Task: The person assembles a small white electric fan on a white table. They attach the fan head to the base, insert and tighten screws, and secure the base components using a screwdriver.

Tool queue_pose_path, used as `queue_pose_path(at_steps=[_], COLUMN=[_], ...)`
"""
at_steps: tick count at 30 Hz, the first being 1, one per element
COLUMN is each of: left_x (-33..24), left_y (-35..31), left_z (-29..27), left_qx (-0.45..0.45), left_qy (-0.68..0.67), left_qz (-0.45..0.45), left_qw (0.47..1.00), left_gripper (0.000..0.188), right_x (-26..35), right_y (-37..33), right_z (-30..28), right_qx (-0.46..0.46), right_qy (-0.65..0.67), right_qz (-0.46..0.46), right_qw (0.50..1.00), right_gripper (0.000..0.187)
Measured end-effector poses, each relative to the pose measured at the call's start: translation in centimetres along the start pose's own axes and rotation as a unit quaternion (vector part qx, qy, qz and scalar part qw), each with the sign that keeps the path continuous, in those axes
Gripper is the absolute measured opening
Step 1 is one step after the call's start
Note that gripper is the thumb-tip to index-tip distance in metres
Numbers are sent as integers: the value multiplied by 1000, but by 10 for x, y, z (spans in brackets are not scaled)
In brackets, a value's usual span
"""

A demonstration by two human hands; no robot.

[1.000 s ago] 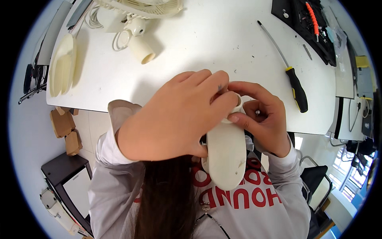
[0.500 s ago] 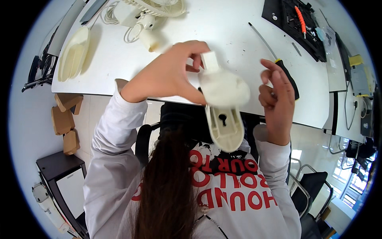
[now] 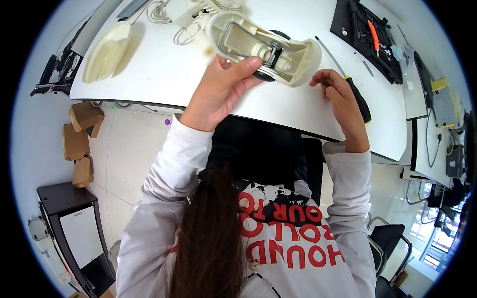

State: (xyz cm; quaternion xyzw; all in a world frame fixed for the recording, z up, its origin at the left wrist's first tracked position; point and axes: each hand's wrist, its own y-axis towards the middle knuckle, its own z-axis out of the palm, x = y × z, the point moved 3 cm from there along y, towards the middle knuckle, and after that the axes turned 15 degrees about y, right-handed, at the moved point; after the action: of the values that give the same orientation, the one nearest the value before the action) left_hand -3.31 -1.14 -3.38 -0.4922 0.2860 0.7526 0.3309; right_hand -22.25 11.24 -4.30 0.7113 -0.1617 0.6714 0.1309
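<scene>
Casing (image 3: 261, 49) up over the bench (image 3: 164, 74), hollow side showing! | left hand (image 3: 218, 92) curled firmly round its near edge, thumb on top | right hand (image 3: 343, 102) free, half open, fingertips by the casing's right end | screwdriver (image 3: 358, 102) lying just beyond that hand

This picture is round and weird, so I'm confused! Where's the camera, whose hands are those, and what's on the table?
There's no robot here, just a person working bare-handed. The camera sits on that person's head, looking down, and its wide fisheye lens bends straight edges. The left hand holds a cream plastic part with its hollow side showing. The right hand is curled near one end; I can't tell if it hides something small. On the white table are a cream shell at the left, a coiled cable at the back and, toward the right, a screwdriver and a black tool case.
</scene>
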Motion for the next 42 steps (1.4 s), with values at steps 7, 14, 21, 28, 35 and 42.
queue_pose_path(at_steps=[7,14,21,28,35,42], left_x=[12,41,66,43,35,28], left_y=[2,3,-33,-20,-13,-8], left_z=[8,8,2,24,28,28], left_qx=[18,27,26,186,269,226], left_qy=[-143,-212,-366,-268,-243,-231], left_qz=[42,-50,-131,-60,-119,-221], left_qw=[989,976,921,943,924,920], left_gripper=[46,70,67,114,87,94], right_x=[-5,37,59,59,45,36], right_y=[9,-5,-5,-6,10,20], right_z=[11,26,46,51,51,50], right_qx=[43,-5,154,254,295,303], right_qy=[-86,21,57,113,213,268], right_qz=[-82,-241,-226,-115,-44,1], right_qw=[992,970,960,954,931,915], right_gripper=[39,47,67,75,73,73])
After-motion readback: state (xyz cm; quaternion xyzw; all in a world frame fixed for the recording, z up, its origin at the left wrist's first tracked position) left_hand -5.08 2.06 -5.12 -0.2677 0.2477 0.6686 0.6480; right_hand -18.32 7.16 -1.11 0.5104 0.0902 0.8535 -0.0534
